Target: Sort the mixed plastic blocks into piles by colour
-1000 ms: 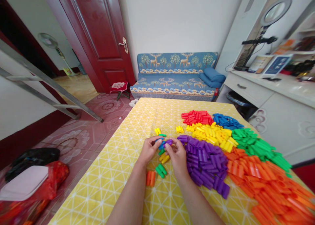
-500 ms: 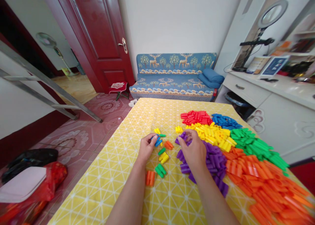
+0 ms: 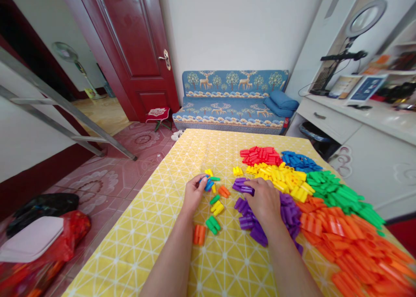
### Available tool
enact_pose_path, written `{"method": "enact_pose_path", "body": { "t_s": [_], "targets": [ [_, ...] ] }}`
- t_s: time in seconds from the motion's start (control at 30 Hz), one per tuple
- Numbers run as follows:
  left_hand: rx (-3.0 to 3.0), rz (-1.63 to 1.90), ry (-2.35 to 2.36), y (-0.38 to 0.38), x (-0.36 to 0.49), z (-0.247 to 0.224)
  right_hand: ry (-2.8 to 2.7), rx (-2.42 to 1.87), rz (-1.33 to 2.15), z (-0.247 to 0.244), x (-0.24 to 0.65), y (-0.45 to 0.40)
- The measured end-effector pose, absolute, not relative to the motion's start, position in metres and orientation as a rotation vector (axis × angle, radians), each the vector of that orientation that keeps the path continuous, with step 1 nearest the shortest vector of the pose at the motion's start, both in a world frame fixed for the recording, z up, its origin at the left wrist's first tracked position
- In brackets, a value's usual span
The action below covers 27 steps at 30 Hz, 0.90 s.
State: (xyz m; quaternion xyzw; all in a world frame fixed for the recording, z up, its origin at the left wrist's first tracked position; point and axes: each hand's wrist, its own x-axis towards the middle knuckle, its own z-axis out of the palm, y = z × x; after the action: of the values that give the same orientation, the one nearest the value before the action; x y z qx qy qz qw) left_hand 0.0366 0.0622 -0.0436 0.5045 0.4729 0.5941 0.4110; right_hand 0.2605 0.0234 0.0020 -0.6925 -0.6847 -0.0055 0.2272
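Observation:
My left hand pinches a blue plastic tube block between thumb and fingers, low over the table. Around it lie small yellow, green and orange tube blocks, among them an orange one and a yellow one. My right hand is over the pile of purple tube blocks. Its bent thumb and fingers close on the right end of a purple tube block at the pile's far left edge. The palm hides part of the pile beneath.
Sorted piles of red, blue, yellow, green and orange blocks cover the right of the yellow tablecloth. Behind the table stands a blue sofa; a white desk is at the right.
My right hand has shifted slightly right and turned, leaving more of the purple block uncovered. The left hand still grips the blue block, almost unmoved.

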Motion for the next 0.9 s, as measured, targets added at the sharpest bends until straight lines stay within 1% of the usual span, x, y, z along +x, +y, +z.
{"method": "enact_pose_path", "body": {
  "t_s": [0.1, 0.2, 0.37, 0.47, 0.6, 0.77, 0.9],
  "targets": [
    [1.244, 1.481, 1.165, 0.063, 0.036, -0.045, -1.839, -1.837, -0.011, 0.004, 0.256, 0.024],
    [1.205, 1.465, 1.093, 0.063, 0.035, -0.044, -1.804, -1.641, 0.061, 0.007, 0.239, 0.021],
    [1.143, 1.358, 0.906, 0.055, 0.033, -0.036, -1.865, -1.346, 0.434, 0.001, 0.196, 0.011],
    [1.181, 1.265, 0.828, 0.051, 0.033, -0.033, -1.88, -1.268, 0.551, -0.008, 0.178, 0.006],
    [1.205, 1.222, 0.832, 0.049, 0.035, -0.031, -1.81, -1.258, 0.564, -0.016, 0.171, 0.004],
    [1.262, 1.25, 0.889, 0.049, 0.034, -0.028, -1.671, -1.214, 0.553, -0.018, 0.173, 0.007],
    [1.26, 1.298, 0.963, 0.051, 0.031, -0.029, -1.529, -1.202, 0.629, -0.015, 0.178, 0.009]
  ]
}}
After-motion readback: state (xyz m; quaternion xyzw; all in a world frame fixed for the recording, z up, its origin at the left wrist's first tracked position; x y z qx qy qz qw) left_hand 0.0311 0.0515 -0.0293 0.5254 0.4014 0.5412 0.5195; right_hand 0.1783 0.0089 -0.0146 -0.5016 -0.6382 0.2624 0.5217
